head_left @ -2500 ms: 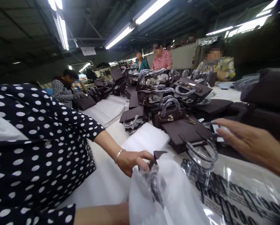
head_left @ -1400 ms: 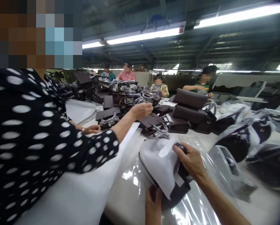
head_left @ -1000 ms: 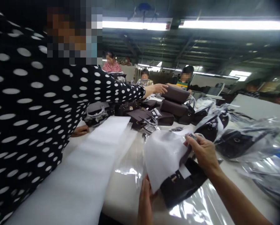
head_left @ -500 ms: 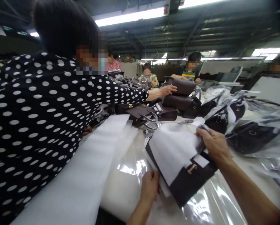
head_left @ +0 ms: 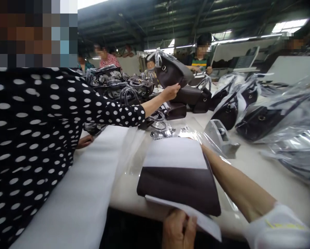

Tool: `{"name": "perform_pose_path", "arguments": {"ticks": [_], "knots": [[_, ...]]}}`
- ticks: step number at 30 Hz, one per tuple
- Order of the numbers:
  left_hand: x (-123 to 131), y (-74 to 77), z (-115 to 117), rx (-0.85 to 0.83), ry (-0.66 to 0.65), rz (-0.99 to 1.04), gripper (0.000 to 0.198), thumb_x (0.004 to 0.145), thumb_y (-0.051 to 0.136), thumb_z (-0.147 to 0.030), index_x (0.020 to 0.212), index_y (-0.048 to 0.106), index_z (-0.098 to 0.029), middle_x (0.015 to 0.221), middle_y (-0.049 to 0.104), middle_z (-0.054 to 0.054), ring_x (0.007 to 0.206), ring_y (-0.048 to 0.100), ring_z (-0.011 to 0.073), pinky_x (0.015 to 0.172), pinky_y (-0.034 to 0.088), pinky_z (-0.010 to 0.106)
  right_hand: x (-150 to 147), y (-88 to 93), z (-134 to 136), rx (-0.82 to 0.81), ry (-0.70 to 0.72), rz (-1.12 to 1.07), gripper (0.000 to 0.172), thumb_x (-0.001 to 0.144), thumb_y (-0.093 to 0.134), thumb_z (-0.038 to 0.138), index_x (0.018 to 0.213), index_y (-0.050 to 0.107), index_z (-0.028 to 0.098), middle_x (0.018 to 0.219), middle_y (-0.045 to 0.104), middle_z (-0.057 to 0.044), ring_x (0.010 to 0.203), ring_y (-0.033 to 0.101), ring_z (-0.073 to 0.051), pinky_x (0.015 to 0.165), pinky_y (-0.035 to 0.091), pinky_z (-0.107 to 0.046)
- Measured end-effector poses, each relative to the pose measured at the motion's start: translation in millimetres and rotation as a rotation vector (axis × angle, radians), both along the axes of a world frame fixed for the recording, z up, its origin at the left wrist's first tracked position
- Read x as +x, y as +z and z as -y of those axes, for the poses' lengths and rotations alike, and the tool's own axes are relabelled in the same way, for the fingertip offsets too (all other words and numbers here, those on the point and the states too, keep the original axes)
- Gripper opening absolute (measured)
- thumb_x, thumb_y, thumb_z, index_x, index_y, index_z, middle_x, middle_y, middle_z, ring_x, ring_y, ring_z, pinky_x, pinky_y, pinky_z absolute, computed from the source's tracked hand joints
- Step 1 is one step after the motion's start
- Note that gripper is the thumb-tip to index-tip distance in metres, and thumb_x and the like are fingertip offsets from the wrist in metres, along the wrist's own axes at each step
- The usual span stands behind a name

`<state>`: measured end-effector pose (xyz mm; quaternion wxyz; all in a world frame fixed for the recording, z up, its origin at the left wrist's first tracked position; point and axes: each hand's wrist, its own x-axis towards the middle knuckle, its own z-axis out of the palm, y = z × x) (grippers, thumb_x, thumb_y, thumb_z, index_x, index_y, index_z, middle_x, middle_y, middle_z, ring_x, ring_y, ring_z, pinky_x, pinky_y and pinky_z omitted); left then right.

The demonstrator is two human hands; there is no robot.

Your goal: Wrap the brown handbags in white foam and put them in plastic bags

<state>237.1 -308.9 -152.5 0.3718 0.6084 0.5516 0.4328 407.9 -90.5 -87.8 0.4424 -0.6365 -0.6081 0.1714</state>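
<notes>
A dark brown handbag [head_left: 180, 185] lies flat in front of me on the white table [head_left: 250, 166], partly wrapped in white foam sheet [head_left: 175, 154]. My left hand [head_left: 179, 230] grips the near edge of the foam sheet under the bag, fingers closed. My right forearm [head_left: 235, 186] reaches behind the bag's far right side; that hand is hidden by the bag. A clear plastic bag [head_left: 209, 136] lies beyond it.
A person in a polka-dot top [head_left: 40, 138] leans across on my left, a hand [head_left: 171, 91] lifting a brown bag [head_left: 171, 71] from a pile. A foam sheet stack [head_left: 87, 186] lies left. Plastic-wrapped bags [head_left: 263, 117] and a tape dispenser [head_left: 221, 135] sit right. Several workers sit beyond.
The handbag has been turned and laid flat, its underside toward me. My left hand dropped to the near foam edge; my right hand slid behind the bag. The neighbour lifted a bag off the pile.
</notes>
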Motion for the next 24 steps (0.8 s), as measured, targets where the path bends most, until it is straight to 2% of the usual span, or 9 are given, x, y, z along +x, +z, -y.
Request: {"name": "perform_pose_path", "arguments": {"ticks": [2, 5, 7, 10, 12, 15, 18, 21, 24], "knots": [[-18.4, 0.1, -15.0, 0.328, -0.035, -0.201, 0.020, 0.084, 0.053, -0.035, 0.096, 0.066, -0.026, 0.082, 0.066, 0.006, 0.077, 0.060, 0.0205, 0.073, 0.044, 0.030, 3.1, -9.1, -4.6, -0.106, 0.075, -0.021, 0.045, 0.077, 0.045, 0.046, 0.048, 0.053, 0.012, 0.046, 0.053, 0.000, 0.048, 0.049, -0.008, 0.051, 0.040, -0.022], [-53.3, 8.4, -50.4, 0.686, 0.089, -0.559, 0.049, 0.076, 0.066, -0.034, 0.121, 0.051, -0.022, 0.117, 0.056, 0.013, 0.110, 0.050, 0.0297, 0.092, 0.039, 0.043, 5.1, -18.9, -25.8, -0.229, 0.143, -0.048, 0.046, 0.076, 0.048, 0.047, 0.046, 0.052, 0.013, 0.040, 0.048, 0.001, 0.043, 0.046, -0.008, 0.048, 0.040, -0.022], [-72.0, 16.2, -73.8, 0.680, 0.083, -0.657, 0.058, 0.070, 0.068, -0.046, 0.118, 0.050, -0.018, 0.129, 0.046, 0.016, 0.125, 0.034, 0.0373, 0.096, 0.035, 0.052, 7.6, -21.6, -42.0, -0.269, 0.151, -0.067, 0.043, 0.072, 0.055, 0.048, 0.046, 0.052, 0.014, 0.040, 0.049, 0.001, 0.043, 0.047, -0.010, 0.047, 0.042, -0.023], [-86.5, 25.2, -95.7, 0.634, -0.048, -0.586, 0.027, 0.078, 0.063, -0.034, 0.098, 0.054, -0.020, 0.121, 0.052, 0.011, 0.124, 0.038, 0.0293, 0.095, 0.040, 0.046, 21.0, -15.8, -45.0, -0.270, 0.123, -0.082, 0.039, 0.068, 0.062, 0.051, 0.053, 0.059, 0.015, 0.048, 0.056, -0.002, 0.050, 0.055, -0.016, 0.050, 0.048, -0.027], [-89.6, 29.5, -101.5, 0.643, -0.064, -0.531, 0.011, 0.080, 0.061, -0.025, 0.086, 0.053, -0.020, 0.115, 0.055, 0.009, 0.117, 0.045, 0.0238, 0.094, 0.042, 0.040, 34.7, -5.5, -19.5, -0.231, 0.063, -0.087, 0.044, 0.076, 0.053, 0.055, 0.071, 0.065, 0.014, 0.066, 0.064, -0.007, 0.065, 0.061, -0.021, 0.058, 0.052, -0.032], [-90.2, 36.6, -105.7, 0.652, -0.089, -0.503, 0.009, 0.081, 0.061, -0.025, 0.078, 0.054, -0.020, 0.113, 0.056, 0.008, 0.108, 0.049, 0.0213, 0.090, 0.042, 0.036, 47.6, 9.1, 56.5, -0.097, 0.017, -0.072, 0.054, 0.089, 0.028, 0.056, 0.113, 0.058, 0.017, 0.105, 0.063, -0.010, 0.094, 0.061, -0.021, 0.079, 0.052, -0.036], [-88.3, 44.9, -108.4, 0.662, -0.185, -0.460, 0.009, 0.081, 0.061, -0.023, 0.076, 0.055, -0.020, 0.096, 0.062, 0.003, 0.096, 0.053, 0.0175, 0.085, 0.043, 0.031, 41.0, 8.5, 132.5, 0.020, 0.360, 0.266, 0.061, 0.081, 0.049, 0.058, 0.130, 0.046, 0.022, 0.127, 0.052, -0.010, 0.117, 0.048, -0.026, 0.097, 0.043, -0.039], [-84.6, 49.9, -106.9, 0.696, -0.239, -0.443, 0.007, 0.082, 0.060, -0.019, 0.076, 0.055, -0.019, 0.080, 0.063, 0.000, 0.082, 0.055, 0.0141, 0.079, 0.044, 0.027, 24.3, -5.5, 162.3, 0.058, 0.388, 0.433, 0.035, 0.084, 0.057, 0.037, 0.116, 0.056, 0.022, 0.117, 0.058, -0.008, 0.115, 0.050, -0.022, 0.096, 0.044, -0.035], [-81.2, 49.1, -102.9, 0.720, -0.228, -0.462, 0.006, 0.083, 0.059, -0.018, 0.078, 0.056, -0.019, 0.072, 0.061, -0.001, 0.072, 0.054, 0.0129, 0.070, 0.044, 0.025, 14.6, -16.1, 152.6, 0.110, 0.375, 0.411, 0.014, 0.089, 0.049, 0.026, 0.088, 0.061, 0.020, 0.107, 0.061, -0.006, 0.113, 0.051, -0.019, 0.095, 0.044, -0.034]]}}
